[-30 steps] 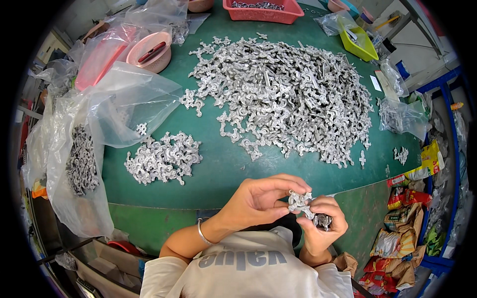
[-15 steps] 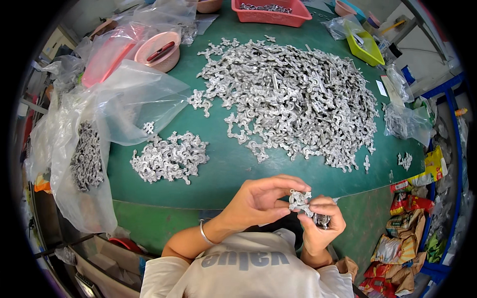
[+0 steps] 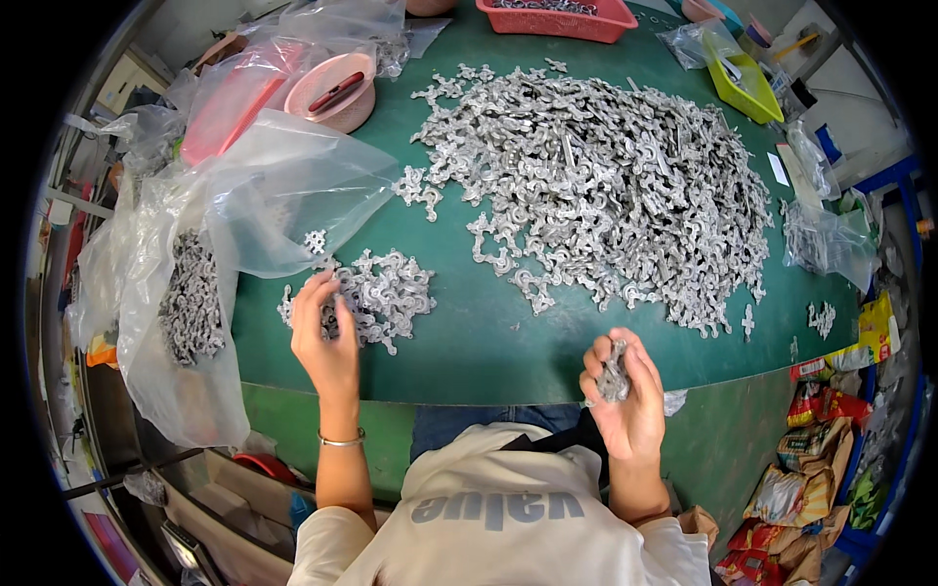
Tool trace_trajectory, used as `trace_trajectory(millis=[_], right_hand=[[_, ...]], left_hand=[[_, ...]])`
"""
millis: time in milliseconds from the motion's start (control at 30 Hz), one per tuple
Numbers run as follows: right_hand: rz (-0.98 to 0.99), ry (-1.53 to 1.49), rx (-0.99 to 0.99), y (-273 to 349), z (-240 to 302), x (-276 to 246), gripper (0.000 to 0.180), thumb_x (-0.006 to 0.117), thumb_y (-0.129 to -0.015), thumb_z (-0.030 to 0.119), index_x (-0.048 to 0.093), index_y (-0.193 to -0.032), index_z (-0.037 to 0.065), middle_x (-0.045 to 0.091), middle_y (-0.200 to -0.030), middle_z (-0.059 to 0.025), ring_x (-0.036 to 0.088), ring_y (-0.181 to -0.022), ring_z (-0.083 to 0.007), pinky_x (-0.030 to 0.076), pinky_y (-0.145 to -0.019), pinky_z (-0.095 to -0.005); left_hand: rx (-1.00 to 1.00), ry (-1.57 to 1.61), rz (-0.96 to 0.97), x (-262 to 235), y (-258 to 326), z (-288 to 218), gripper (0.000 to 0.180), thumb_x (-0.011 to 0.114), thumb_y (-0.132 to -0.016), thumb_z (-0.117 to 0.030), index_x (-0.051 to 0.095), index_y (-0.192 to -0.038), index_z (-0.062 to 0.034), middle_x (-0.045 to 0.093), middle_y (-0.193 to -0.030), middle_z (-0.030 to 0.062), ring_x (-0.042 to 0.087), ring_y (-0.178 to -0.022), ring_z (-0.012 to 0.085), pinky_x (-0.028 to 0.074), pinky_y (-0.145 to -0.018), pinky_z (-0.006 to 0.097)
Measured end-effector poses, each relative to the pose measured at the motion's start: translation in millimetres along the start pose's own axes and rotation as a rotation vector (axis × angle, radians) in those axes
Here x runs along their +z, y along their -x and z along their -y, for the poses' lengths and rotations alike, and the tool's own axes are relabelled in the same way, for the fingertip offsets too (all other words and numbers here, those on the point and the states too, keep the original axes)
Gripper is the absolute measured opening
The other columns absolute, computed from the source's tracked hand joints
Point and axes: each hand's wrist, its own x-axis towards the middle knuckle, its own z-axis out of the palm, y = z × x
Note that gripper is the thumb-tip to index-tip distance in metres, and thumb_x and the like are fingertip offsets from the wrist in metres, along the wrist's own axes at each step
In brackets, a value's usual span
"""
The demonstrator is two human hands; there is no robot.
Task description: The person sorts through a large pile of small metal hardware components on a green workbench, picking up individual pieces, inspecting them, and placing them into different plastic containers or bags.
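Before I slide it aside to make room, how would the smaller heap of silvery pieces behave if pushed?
The smaller heap would probably spread rather than move as one, since its pieces lie loosely overlapped. Their lobed outlines may catch, dragging some along in clumps. Being flattish, they seem likelier to slide on the green tabletop than roll.

Table [image 3: 469,366]: main pile of parts [image 3: 606,195] right of centre; second pile [image 3: 399,298] to its left, nearer front edge. Left grip [image 3: 325,327] over second pile, contact unclear. Right grip [image 3: 628,391] before main pile, by front edge; held parts [image 3: 615,376] in it. Bag [image 3: 293,186] left of second pile, bagged parts [image 3: 192,303] inside. Basket [image 3: 350,117] behind bag, tool [image 3: 335,92] in it. Tray [image 3: 562,27] behind main pile; bin [image 3: 747,101] at right rear. Packets [image 3: 801,498] at right, beyond table edge.
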Motion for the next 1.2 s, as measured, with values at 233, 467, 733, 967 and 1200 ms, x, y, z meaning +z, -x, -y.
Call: trace_trajectory(millis=[233,467,733,967,1200], right_hand=[[-0.004,0.001,-0.012,-2.4,-5.0,6.1,0.031,0.046,-0.083,0.001,0.043,-0.114,-0.002,0.052,-0.096,-0.0133,0.05,-0.087,-0.0219,0.043,-0.069,-0.0335],[0.087,0.184,-0.12,0.5,-9.9,7.0,0.027,0.046,-0.086,0.001,0.042,-0.113,0.002,0.054,-0.1,-0.0162,0.053,-0.095,-0.0239,0.045,-0.081,-0.0372],[0.069,0.081,-0.089,4.0,-14.9,22.6,0.019,0.044,-0.087,0.0,0.04,-0.104,0.006,0.055,-0.101,-0.0172,0.043,-0.114,-0.0312,0.038,-0.095,-0.0445],[0.107,0.071,-0.084,8.6,-13.1,15.9,0.016,0.041,-0.088,0.001,0.041,-0.104,0.005,0.053,-0.105,-0.0178,0.04,-0.118,-0.0332,0.035,-0.097,-0.0451],[0.028,0.206,-0.133,10.7,-13.8,16.2,0.017,0.043,-0.089,0.004,0.043,-0.106,0.002,0.051,-0.106,-0.0171,0.05,-0.102,-0.0262,0.043,-0.085,-0.0369]], left_hand=[[-0.037,-0.039,0.076,12.7,9.8,12.8,0.02,0.055,-0.076,0.003,0.059,-0.095,-0.0022,0.055,-0.111,0.0133,0.05,-0.105,0.0311,0.033,-0.095,0.041],[0.035,-0.033,0.043,9.6,10.1,-31.1,0.02,0.056,-0.075,0.002,0.06,-0.095,-0.0011,0.052,-0.114,0.0163,0.051,-0.105,0.0287,0.035,-0.092,0.039],[0.002,0.767,0.587,10.8,44.7,-136.5,0.034,0.072,-0.064,0.003,0.057,-0.094,0.0002,0.058,-0.082,0.01,0.058,-0.071,0.0178,0.047,-0.063,0.026],[0.029,0.763,0.543,24.6,40.8,-133.1,0.024,0.066,-0.071,0.005,0.057,-0.093,0.0013,0.058,-0.087,0.0101,0.059,-0.069,0.017,0.051,-0.06,0.025],[-0.81,1.345,0.817,22.5,33.5,-129.3,0.009,0.056,-0.081,0.0,0.058,-0.089,0.0056,0.06,-0.078,0.0105,0.06,-0.065,0.0164,0.05,-0.06,0.025]])
